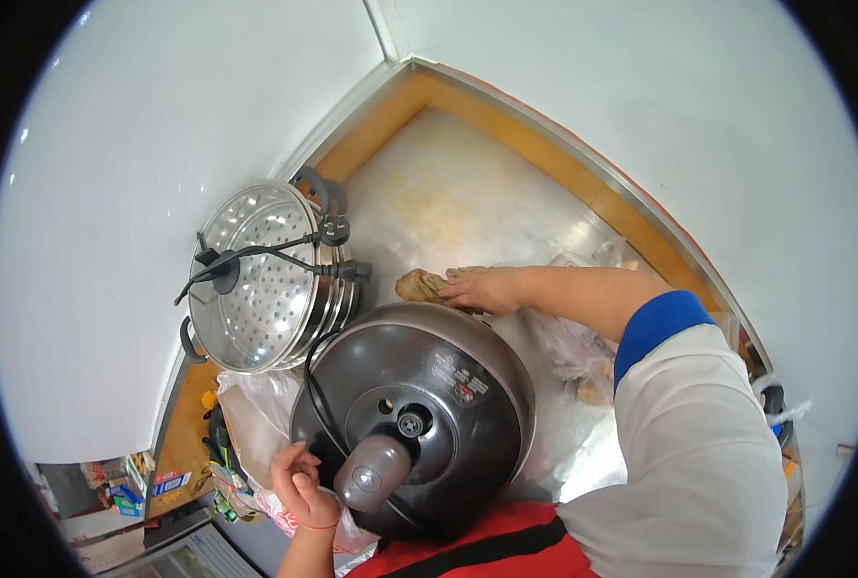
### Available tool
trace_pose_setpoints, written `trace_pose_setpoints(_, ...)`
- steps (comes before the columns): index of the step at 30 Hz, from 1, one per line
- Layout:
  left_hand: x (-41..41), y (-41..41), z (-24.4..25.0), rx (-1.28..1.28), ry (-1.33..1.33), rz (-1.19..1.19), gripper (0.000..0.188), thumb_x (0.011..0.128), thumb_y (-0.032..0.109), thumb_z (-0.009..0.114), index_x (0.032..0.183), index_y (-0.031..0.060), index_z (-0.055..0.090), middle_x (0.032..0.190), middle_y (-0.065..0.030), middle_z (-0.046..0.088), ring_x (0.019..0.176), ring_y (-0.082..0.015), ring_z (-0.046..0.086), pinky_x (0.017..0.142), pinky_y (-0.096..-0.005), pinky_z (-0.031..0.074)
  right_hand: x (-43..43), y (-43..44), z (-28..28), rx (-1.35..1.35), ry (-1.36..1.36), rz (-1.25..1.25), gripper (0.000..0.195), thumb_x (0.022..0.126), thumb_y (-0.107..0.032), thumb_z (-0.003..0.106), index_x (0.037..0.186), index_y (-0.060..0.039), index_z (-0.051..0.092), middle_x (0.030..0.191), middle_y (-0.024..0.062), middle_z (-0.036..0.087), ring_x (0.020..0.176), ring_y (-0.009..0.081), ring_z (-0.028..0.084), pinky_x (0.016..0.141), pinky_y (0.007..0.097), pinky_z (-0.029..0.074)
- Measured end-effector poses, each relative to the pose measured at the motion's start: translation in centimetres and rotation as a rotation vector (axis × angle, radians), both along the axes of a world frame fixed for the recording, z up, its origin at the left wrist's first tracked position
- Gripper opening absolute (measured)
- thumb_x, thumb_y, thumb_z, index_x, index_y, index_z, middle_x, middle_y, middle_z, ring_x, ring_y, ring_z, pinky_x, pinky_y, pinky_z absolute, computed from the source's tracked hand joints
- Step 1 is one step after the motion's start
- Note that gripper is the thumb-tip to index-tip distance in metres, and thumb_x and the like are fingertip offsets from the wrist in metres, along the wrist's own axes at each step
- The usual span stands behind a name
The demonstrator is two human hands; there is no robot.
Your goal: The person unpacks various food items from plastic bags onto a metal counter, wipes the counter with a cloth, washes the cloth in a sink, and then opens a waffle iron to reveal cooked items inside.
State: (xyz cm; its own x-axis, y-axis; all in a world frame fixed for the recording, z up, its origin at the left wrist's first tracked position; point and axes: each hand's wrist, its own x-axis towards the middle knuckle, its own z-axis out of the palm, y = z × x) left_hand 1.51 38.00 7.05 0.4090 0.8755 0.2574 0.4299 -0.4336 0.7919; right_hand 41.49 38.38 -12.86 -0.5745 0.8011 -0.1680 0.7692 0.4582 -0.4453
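Note:
My right hand [483, 290] presses a crumpled brown cloth [420, 285] onto the metal countertop [472, 180]. It reaches past the far side of a dark electric pressure cooker [465, 448], which stands right in front of my body. A grey handle [374, 473] and a round valve show on the cooker's domed lid, along with printed writing. Beside the handle, at the cooker's left side, my left hand [304, 485] has its fingers apart and loosely bent, holding nothing. Whether its fingertips touch the cooker, I cannot tell.
Stacked steel steamer pots [255, 311] stand left, a black power cord [277, 253] across the top perforated tray. Clear plastic bags [573, 347] lie right of the cooker. Another plastic bag [255, 412] sits at its left. A wooden border [515, 130] and white walls [617, 94] enclose the corner.

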Motion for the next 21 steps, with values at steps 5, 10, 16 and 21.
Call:
trace_pose_setpoints(5,0.2,0.5,-0.7,-0.079,-0.179,-0.008,0.036,0.096,0.032,0.038,0.103,-0.0005,0.052,0.070,-0.0045,0.051,0.052,-0.0045,0.034,0.047,-0.0186,0.025,-0.3,-0.8,1.6,-0.141,0.166,0.020,0.042,0.079,-0.010,0.054,0.121,-0.0102,0.054,0.128,0.0133,0.045,0.116,0.0291,0.046,0.097,0.0344,0.036)
trace_pose_setpoints(10,-4.0,4.0,3.4,-0.354,-0.330,0.178,0.023,0.095,0.022,0.042,0.103,0.0031,0.054,0.065,-0.0029,0.051,0.043,-0.0029,0.032,0.042,-0.0174,0.026,-0.4,-1.0,6.5,-0.241,0.197,-0.572,0.029,0.085,-0.018,0.056,0.112,-0.0080,0.058,0.106,0.0126,0.061,0.092,0.0224,0.058,0.078,0.0334,0.046)
trace_pose_setpoints(16,-9.6,16.8,0.0,-0.746,-0.260,0.444,0.041,0.089,0.042,0.049,0.109,0.0058,0.054,0.070,-0.0056,0.059,0.051,-0.0078,0.039,0.047,-0.0223,0.033,-2.5,-0.5,15.3,-0.257,0.871,-1.106,0.035,0.094,-0.030,0.045,0.116,-0.0051,0.056,0.115,0.0047,0.057,0.104,0.0167,0.053,0.089,0.0316,0.042)
trace_pose_setpoints(21,-6.5,24.4,-5.6,-1.072,-0.273,0.202,0.036,0.086,0.038,0.052,0.105,0.0071,0.057,0.074,-0.0088,0.062,0.051,-0.0130,0.043,0.045,-0.0252,0.035,-4.8,-1.8,19.4,-0.166,0.991,-1.123,0.033,0.095,-0.026,0.044,0.117,-0.0027,0.053,0.114,0.0073,0.057,0.103,0.0159,0.053,0.089,0.0303,0.043)
